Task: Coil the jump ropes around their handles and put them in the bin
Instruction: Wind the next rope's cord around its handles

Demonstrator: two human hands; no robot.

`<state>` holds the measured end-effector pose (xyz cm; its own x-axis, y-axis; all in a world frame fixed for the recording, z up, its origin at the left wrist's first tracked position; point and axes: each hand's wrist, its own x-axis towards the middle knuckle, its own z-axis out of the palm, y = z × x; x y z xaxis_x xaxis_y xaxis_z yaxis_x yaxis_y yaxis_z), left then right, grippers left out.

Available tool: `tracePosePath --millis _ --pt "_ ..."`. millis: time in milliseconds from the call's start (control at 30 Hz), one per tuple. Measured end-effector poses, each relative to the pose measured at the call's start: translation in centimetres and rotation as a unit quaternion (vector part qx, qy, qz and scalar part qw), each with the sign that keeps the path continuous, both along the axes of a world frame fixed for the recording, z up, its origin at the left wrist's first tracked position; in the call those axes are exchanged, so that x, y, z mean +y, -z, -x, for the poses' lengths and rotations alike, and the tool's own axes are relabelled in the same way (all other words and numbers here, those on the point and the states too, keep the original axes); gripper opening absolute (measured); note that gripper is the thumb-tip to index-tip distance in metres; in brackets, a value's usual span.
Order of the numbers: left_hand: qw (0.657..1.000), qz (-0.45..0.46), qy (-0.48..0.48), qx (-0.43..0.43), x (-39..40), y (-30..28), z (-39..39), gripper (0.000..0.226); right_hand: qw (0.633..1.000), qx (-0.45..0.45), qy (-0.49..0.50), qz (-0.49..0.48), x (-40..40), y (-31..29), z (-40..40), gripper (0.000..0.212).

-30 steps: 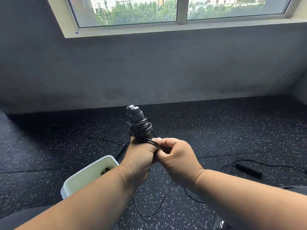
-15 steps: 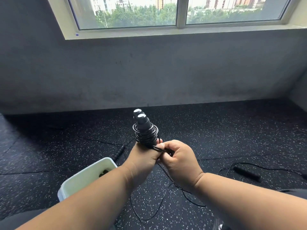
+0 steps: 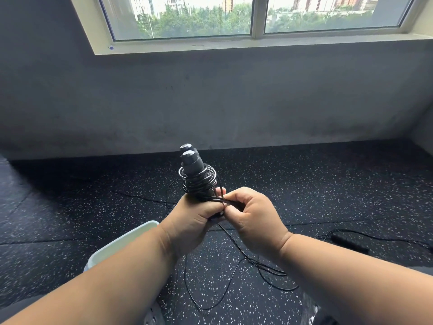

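the left hand (image 3: 189, 221) is wrapped tight around the bottom of two black handles (image 3: 193, 165), which stand upright side by side, their capped tops poking up above the fist. shiny black rope (image 3: 199, 181) sits in loose coils around the handles just above that fist. the right hand (image 3: 254, 219) is right beside the left, touching it, fingers curled in and pinching a few strands of the rope where they cross over the left knuckles. from the hands the rest of the rope drops down and sprawls in big loops on the floor (image 3: 304, 184), which is dark speckled rubber matting. the bin (image 3: 131, 238), pale and open-topped, sits on the floor below and left of the handles, mostly hidden behind the left forearm; i can't see what's inside. a second handle (image 3: 349, 241) with its own thin cord lies flat on the floor well off to the right of the held ones. behind the handles a grey wall (image 3: 210, 102) rises to a window (image 3: 253, 17).
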<state>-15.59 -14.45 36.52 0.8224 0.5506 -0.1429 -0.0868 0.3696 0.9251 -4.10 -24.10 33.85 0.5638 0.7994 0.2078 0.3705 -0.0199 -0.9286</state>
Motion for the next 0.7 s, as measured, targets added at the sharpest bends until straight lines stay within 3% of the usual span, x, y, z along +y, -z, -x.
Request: tracePosePath --millis 67,333,567,700 --pt "1.0 0.014 0.002 -0.026 0.5 -0.1 0.2 0.028 1.0 -0.002 -0.007 -0.015 -0.1 -0.3 0.0 0.018" --pt "0.999 -0.02 -0.01 -0.05 0.3 0.0 -0.1 0.033 0.999 0.015 -0.03 -0.029 0.1 -0.4 -0.2 0.025" --pt "0.993 -0.105 0.009 -0.058 0.6 0.5 -0.3 0.036 0.995 0.082 -0.042 -0.038 0.5 -0.8 -0.9 0.029" --pt "0.995 -0.084 -0.023 -0.055 0.1 1.0 -0.4 0.031 0.998 0.044 -0.05 -0.015 0.5 -1.2 -1.2 0.031"
